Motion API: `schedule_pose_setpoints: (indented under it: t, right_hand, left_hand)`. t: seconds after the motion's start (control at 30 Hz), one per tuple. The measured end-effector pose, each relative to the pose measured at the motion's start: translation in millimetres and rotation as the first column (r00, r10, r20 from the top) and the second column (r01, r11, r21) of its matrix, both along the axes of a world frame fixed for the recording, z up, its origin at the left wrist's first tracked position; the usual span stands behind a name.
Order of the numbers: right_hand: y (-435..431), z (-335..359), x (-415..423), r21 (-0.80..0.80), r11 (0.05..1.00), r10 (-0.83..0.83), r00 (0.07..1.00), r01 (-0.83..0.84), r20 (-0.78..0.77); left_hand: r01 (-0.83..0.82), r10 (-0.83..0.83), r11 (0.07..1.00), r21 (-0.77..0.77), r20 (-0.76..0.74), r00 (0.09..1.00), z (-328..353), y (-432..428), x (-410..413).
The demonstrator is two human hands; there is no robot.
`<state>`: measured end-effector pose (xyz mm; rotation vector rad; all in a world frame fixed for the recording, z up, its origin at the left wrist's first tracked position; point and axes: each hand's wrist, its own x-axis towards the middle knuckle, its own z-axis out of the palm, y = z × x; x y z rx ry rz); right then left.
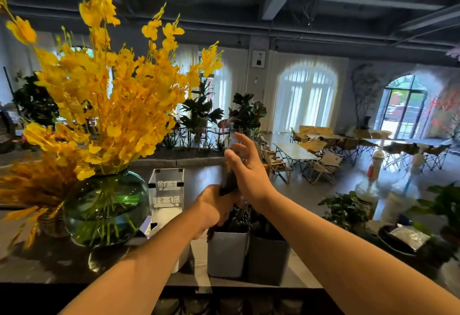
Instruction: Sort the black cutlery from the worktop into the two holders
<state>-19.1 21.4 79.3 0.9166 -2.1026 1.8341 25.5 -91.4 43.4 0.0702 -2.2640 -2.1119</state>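
Two hands over the holders, yellow flowers crowding the left.

A green glass vase and a clear acrylic stand sit on the worktop just beside the pale holder, which touches the dark holder. Both hold dark pieces. Above them, the left hand grips a blurred bundle of black cutlery. The right hand has its fingers spread beside it; whether they touch is unclear.
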Motion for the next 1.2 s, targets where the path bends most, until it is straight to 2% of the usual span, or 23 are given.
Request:
schedule_pose_setpoints:
  t: [0.13,0.23,0.37,0.5,0.57,0.77,0.97,1.1,1.2]
  right_hand:
    - [10.0,26.0,4.2,-0.068,0.998,-0.005,0.999,0.007,0.034]
    - [31.0,32.5,3.2,0.057,0.997,-0.051,0.999,0.050,0.012]
    - [59.3,37.6,-2.6,0.081,0.990,-0.111,0.992,0.116,-0.068]
    - [78.2,38.0,-6.5,0.226,0.943,-0.196,0.956,0.245,-0.216]
    - [84.4,30.6,-10.7,0.267,0.929,-0.202,0.955,0.257,-0.215]
    - [96.5,-3.6,-30.3,0.214,0.943,-0.248,0.967,0.256,-0.063]
    - [90.7,-1.5,-30.3,0.219,0.936,-0.251,0.958,0.276,-0.138]
    - [88.5,16.0,-31.4,0.108,0.936,-0.308,0.930,0.334,-0.203]
    - [92.6,28.2,-37.9,0.058,0.936,-0.329,0.921,0.348,-0.208]
  left_hand:
    - [0.003,-0.005,0.994,-0.111,-0.022,1.000,11.2,26.6,-15.5]
    - [-0.019,0.000,0.988,-0.156,-0.116,0.993,19.3,45.2,-23.0]
    - [0.006,-0.011,1.000,-0.031,-0.195,0.981,18.9,71.5,-36.2]
    - [0.041,-0.057,0.996,-0.074,-0.221,0.974,19.6,90.5,-43.7]
    - [0.027,-0.046,0.995,-0.093,-0.221,0.974,16.7,98.5,-45.0]
    - [0.018,-0.026,0.998,-0.054,-0.145,0.989,-6.3,113.6,-58.9]
    - [0.069,-0.070,0.998,-0.016,-0.086,0.994,-2.6,108.0,-60.4]
    - [0.075,-0.071,0.997,0.024,-0.132,0.989,18.4,109.1,-65.3]
    - [0.078,-0.079,0.997,-0.014,-0.146,0.986,31.3,113.2,-68.9]
